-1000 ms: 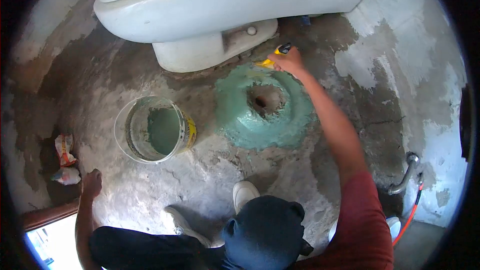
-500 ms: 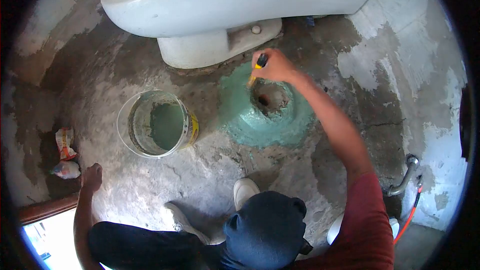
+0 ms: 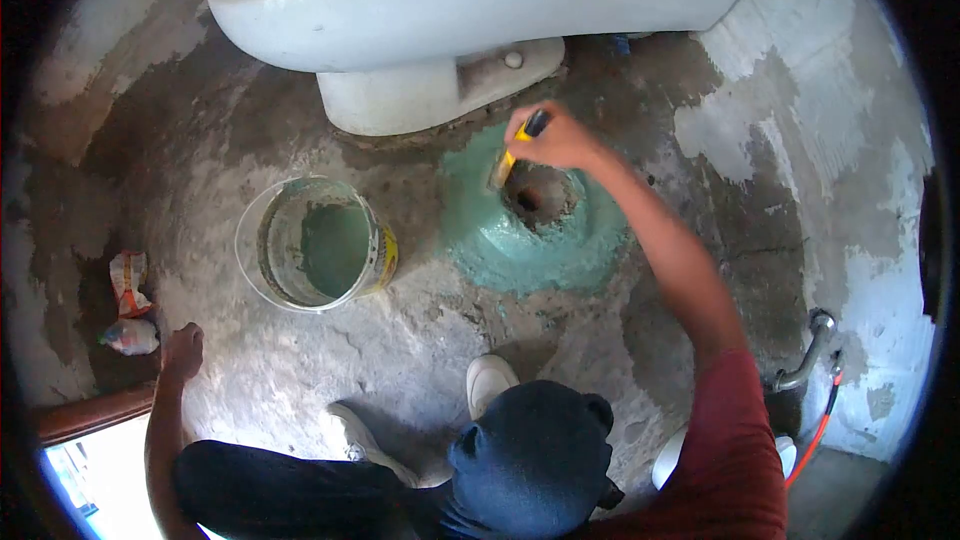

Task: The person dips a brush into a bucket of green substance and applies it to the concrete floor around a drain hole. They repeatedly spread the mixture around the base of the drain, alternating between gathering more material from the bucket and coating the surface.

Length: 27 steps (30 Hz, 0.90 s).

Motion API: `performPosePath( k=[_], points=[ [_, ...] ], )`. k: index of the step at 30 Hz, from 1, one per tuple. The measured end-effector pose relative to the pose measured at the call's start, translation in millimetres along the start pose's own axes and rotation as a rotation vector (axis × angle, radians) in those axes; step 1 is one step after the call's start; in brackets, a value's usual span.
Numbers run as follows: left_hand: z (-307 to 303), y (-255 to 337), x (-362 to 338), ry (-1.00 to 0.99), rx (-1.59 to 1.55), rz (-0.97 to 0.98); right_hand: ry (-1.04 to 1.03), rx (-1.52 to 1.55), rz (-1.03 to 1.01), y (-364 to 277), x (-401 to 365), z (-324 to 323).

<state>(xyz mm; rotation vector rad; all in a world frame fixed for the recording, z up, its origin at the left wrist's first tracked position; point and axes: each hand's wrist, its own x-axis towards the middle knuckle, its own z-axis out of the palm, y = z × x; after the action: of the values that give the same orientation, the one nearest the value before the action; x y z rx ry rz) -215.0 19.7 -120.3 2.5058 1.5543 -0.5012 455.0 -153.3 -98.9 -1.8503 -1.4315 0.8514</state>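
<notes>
My right hand (image 3: 552, 136) grips a brush (image 3: 518, 145) with a yellow and black handle. The bristles touch green coating (image 3: 475, 200) at the upper left edge of a raised ring around a rough hole (image 3: 540, 198) in the floor. My left hand (image 3: 183, 352) is closed at the lower left, near a small plastic bag (image 3: 131, 337); whether it holds anything is hidden. Between my hands stands a clear bucket (image 3: 384, 258) with green liquid (image 3: 335, 248) inside.
A white toilet (image 3: 390, 95) lies across the top. An orange and white packet (image 3: 129, 283) is at the left. At the right are a metal pipe (image 3: 805, 355) and a red hose (image 3: 818, 443). White shoes (image 3: 490, 382) are below the bucket and coating.
The brush has tilted, its handle end shifting right and its bristles slightly down and left. My left hand has hardly moved.
</notes>
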Motion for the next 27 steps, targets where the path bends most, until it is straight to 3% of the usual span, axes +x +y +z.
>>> performPosePath(
  k=[1,4,6,11,14,17,20,23,27],
  points=[
    [-3.6,4.6,0.0,-0.011,0.0,-0.01,0.051,0.016,-0.036,-3.2,3.4,-5.6],
    [5.8,-5.9,6.4,-0.025,0.017,-0.008,0.04,0.15,0.198,-0.4,11.7,-10.3],
    [5.4,-7.2,8.0,-0.032,0.036,-0.025,0.1,0.142,0.201,8.5,13.4,-7.2],
    [-1.9,-0.3,-1.3,-0.03,0.019,-0.064,0.344,-0.047,0.252,43.9,25.8,-17.6],
    [1.3,-3.0,-2.7,-0.029,0.064,-0.037,0.287,0.008,0.197,17.7,16.0,-24.7],
    [-3.0,1.6,1.7,-0.055,-0.014,-0.05,0.204,0.084,0.313,9.2,15.4,-16.3],
    [21.5,-27.5,14.5,-0.068,-0.015,-0.03,0.29,0.081,0.214,30.8,18.8,-10.0],
    [-8.8,9.3,1.3,-0.044,0.015,-0.073,0.445,-0.211,0.168,33.9,11.7,-30.7],
    [0.4,0.1,2.3,-0.058,0.072,-0.096,0.489,0.061,0.192,45.8,1.8,-45.3]
  ],
)
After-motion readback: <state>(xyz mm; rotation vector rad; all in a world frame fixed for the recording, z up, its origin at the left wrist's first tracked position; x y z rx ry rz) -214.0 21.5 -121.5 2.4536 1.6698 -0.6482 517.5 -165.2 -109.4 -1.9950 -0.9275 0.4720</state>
